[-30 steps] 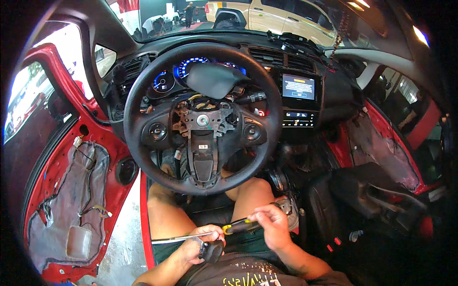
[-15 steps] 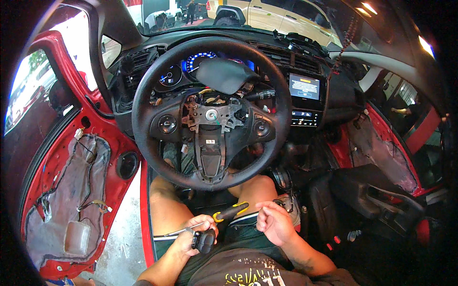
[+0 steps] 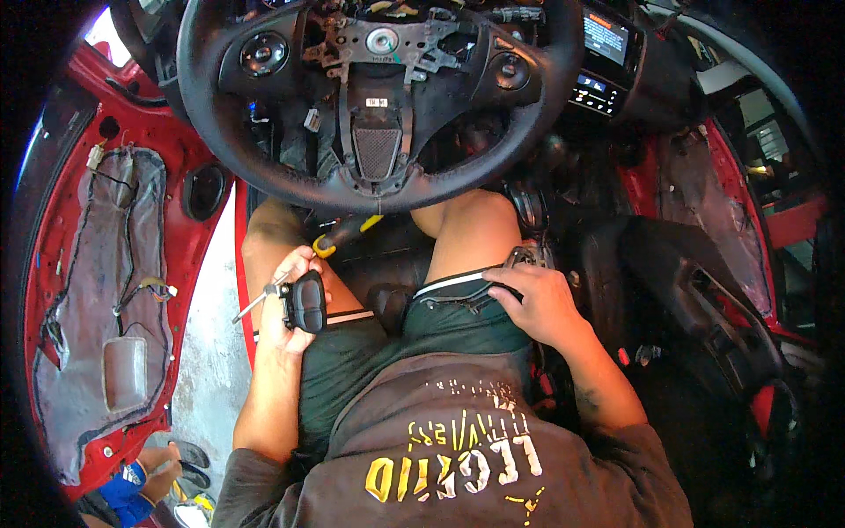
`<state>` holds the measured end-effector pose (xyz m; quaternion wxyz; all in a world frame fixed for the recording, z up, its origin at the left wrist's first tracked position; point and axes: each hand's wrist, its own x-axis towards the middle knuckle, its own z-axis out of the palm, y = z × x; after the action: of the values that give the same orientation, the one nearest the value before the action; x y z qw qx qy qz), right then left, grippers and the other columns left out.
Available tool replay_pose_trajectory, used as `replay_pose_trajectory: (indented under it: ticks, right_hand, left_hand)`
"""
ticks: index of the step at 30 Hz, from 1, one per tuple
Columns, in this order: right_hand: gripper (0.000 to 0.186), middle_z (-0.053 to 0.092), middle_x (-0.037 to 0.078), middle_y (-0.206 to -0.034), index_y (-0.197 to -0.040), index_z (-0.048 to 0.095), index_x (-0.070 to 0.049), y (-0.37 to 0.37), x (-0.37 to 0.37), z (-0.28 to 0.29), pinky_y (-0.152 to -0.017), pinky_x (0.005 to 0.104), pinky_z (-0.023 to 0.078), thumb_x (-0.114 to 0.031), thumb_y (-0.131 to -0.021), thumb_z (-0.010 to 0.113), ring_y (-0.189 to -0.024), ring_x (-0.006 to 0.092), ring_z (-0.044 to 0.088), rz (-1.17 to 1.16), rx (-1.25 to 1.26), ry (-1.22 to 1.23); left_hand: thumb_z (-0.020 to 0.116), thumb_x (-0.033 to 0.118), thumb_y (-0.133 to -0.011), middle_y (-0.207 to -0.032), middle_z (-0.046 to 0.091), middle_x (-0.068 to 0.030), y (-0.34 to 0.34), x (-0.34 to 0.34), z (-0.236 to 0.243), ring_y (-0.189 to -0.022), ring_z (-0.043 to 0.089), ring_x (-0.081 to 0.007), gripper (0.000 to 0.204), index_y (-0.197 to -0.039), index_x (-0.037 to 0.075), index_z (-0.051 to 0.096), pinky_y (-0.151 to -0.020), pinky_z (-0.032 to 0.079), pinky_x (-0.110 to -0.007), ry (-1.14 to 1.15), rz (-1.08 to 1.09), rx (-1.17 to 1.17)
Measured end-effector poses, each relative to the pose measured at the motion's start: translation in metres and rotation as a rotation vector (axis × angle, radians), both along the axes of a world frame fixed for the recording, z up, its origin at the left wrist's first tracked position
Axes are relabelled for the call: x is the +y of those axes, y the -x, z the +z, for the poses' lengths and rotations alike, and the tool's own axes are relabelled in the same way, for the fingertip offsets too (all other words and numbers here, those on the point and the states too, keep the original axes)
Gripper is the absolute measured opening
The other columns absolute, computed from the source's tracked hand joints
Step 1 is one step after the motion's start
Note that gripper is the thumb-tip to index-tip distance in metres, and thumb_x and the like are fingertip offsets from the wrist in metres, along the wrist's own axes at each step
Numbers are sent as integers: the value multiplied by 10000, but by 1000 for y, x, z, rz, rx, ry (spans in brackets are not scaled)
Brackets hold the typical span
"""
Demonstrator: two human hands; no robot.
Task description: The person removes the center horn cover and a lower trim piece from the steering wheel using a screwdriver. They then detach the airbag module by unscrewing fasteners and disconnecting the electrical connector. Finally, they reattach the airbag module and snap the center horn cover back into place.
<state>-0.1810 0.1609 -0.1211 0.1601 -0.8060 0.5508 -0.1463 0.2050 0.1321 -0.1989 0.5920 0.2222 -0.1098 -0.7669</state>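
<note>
The shirt carries yellow and white lettering; the steering wheel, a white label; the screen, writing too small for reading. Right hand is at the shorts; its fingers' grip I cannot tell. Over the left thigh, left hand clamps its fingers around the screwdriver, probably against dropping.

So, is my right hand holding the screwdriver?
No, the black-and-yellow screwdriver is in your left hand, while your right hand is at the shorts' hem.
</note>
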Motion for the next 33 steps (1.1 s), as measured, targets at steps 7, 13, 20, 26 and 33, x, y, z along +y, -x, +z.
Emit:
replay_pose_trajectory:
  ticks: [7,13,20,26,33]
  right_hand:
    - [413,758,196,-1102,-1307,721,-115,17,-3,11,-851,490,589,-76,-895,712,-991,407,728,-1,39,8]
    - [348,733,203,-887,-1310,706,-64,30,-6,33,-760,414,576,-34,-968,648,-806,327,751,-314,-143,37]
    - [284,469,83,-628,-1273,728,-69,47,1,46,-586,341,417,-46,-998,660,-587,148,442,-480,-108,55]
    - [339,572,57,-709,-1202,761,-54,17,35,37,-569,354,432,-167,-891,831,-608,170,525,-229,-326,97]
    - [722,555,41,-732,-1197,745,-71,-23,66,38,-557,373,424,-469,-643,980,-617,240,538,178,-194,350]
  left_hand:
    - [613,143,-1092,-1017,705,-114,-2,1,-1,-749,770,-236,185,-1230,26,655,-669,703,-358,50,-60,-5]
    - [609,139,-1093,-1019,704,-115,-1,1,-2,-733,760,-224,187,-1242,31,646,-674,705,-358,55,-84,-4]
    - [651,159,-1071,-988,706,-111,3,3,6,-738,744,-222,189,-1206,28,663,-648,696,-363,40,-87,-24]
    - [756,201,-1002,-911,720,-142,34,20,10,-760,734,-260,221,-1132,30,704,-611,662,-388,120,-451,-119]
    - [766,261,-1020,-1031,765,-84,95,33,30,-987,706,-142,320,-1198,-5,757,-933,535,-298,199,-861,-273]
